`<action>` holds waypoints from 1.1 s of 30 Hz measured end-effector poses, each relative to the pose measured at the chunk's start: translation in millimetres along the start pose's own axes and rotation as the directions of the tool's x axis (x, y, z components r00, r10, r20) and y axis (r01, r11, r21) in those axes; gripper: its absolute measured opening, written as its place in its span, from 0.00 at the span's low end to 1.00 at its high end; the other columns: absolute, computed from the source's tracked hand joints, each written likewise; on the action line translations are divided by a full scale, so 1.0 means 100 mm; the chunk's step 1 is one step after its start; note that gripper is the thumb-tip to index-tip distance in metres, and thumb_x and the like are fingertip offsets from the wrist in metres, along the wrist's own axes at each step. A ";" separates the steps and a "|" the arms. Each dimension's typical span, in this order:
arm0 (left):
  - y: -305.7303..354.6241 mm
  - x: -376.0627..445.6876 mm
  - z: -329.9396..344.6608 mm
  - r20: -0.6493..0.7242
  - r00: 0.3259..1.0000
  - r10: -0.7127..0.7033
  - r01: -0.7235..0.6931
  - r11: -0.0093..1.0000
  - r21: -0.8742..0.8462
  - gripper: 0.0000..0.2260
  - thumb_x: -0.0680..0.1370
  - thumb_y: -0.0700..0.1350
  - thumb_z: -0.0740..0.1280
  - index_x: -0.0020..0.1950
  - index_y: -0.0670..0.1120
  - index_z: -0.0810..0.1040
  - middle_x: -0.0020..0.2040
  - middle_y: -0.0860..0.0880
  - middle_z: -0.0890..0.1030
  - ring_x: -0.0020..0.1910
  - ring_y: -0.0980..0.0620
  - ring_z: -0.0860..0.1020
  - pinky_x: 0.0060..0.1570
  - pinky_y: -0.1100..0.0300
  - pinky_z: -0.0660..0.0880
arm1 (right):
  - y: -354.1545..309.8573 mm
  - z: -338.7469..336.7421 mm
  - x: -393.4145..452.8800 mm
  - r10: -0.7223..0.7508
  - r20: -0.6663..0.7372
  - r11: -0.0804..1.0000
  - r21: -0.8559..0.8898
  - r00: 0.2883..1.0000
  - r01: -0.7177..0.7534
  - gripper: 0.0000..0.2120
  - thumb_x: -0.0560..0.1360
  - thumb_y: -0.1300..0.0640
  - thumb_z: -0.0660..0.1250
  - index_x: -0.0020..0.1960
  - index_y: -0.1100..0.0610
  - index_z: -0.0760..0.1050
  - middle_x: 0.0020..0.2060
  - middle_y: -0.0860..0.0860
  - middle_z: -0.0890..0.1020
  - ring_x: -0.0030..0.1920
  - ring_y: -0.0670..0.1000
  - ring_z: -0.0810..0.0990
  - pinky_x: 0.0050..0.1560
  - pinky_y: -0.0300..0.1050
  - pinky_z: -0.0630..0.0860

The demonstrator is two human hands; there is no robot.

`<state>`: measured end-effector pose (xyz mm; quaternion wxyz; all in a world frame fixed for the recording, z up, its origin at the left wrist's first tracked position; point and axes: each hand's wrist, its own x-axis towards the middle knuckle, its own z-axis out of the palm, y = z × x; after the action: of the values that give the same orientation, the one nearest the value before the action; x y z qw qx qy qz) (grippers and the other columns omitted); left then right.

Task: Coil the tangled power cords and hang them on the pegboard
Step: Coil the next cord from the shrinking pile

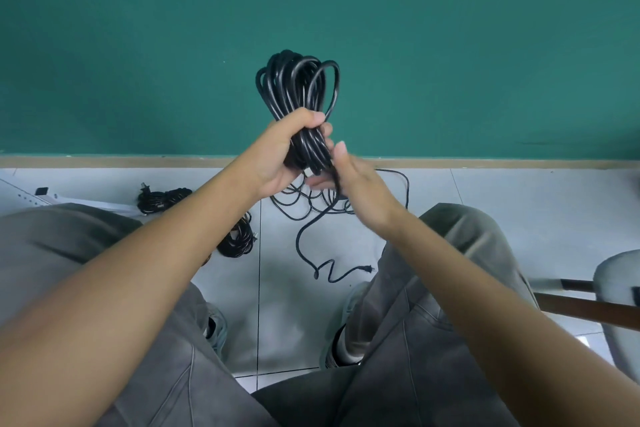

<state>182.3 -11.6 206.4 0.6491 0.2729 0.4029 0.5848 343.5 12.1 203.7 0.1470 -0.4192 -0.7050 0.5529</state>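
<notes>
1. Left hand (280, 152) grips a coiled black cord (299, 90), loops standing above the fist.
2. Right hand (360, 184), fingers straight, touches the cord's tail beside it.
3. Two coiled cords (162, 199) lie on the tiled floor (485, 187) below a green wall (138, 28).

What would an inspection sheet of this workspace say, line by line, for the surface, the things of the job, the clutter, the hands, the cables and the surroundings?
Surface: pale tiled floor.
Job's things: black cord coil held upright; two coiled bundles lie on the floor.
Clutter: white strip at left, partly hidden.
Hands: left hand has its grip round the coil; right hand is beside it, fingers straight, with the cord's tail running past it.
Cables: loose tail hangs to the floor, plug free; tangled loops behind.
Surroundings: green wall; chair at right; pegboard nothing seen.
</notes>
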 end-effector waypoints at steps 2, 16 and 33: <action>0.04 0.02 -0.05 -0.049 0.999 0.014 -0.018 0.997 -0.075 0.06 0.74 0.46 0.68 0.45 0.45 0.73 0.41 0.50 0.76 0.38 0.53 0.76 0.50 0.54 0.79 | 0.08 0.10 -0.08 0.067 0.045 0.998 0.015 0.997 -0.068 0.30 0.84 0.35 0.47 0.60 0.54 0.79 0.46 0.50 0.87 0.51 0.50 0.86 0.69 0.56 0.72; -0.02 0.08 -0.08 -0.239 0.968 0.078 0.025 0.915 0.402 0.11 0.75 0.40 0.72 0.48 0.49 0.70 0.37 0.52 0.72 0.33 0.56 0.73 0.30 0.65 0.72 | -0.19 -0.25 -0.21 -0.159 0.019 0.964 -0.215 0.987 0.159 0.16 0.83 0.67 0.61 0.61 0.51 0.80 0.45 0.44 0.85 0.45 0.49 0.83 0.55 0.45 0.80; 0.03 -0.08 0.00 0.131 0.975 -0.182 0.199 0.971 -0.133 0.22 0.64 0.47 0.75 0.53 0.38 0.77 0.39 0.47 0.77 0.36 0.52 0.78 0.44 0.57 0.81 | 0.01 -0.28 -0.02 -0.149 -0.250 0.989 -0.047 0.957 0.142 0.07 0.79 0.56 0.72 0.49 0.50 0.73 0.44 0.51 0.82 0.45 0.54 0.84 0.51 0.52 0.81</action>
<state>181.3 -19.1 210.4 0.7431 0.2189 0.3445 0.5304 363.8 29.1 212.5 0.2699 -0.4353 -0.7172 0.4726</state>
